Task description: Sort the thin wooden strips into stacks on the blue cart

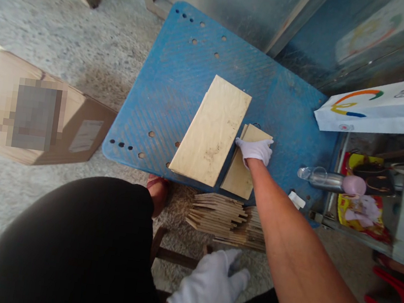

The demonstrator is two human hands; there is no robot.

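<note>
My right hand (256, 151), in a white glove, reaches onto a blue plastic table and spans a narrow wooden board (241, 174), gripping it across its width. At least one more board edge shows beneath it. Left of it lies a wider pale wooden board (212, 133) with dark smudges, on top of at least one other. My left hand (210, 287), also white-gloved, is low in front of my body with fingers apart and nothing visible in them. Below the table edge, several thin boards (219, 216) are stacked by a wooden stool (176, 257).
The blue table (181, 84) has holes along its edges. To the right are a white paper bag (379, 108), a metal flask (328, 179) and an open drawer with yellow-red packets (361, 212). A cardboard box (89, 127) stands on the left floor; a red plastic object (394, 301) is lower right.
</note>
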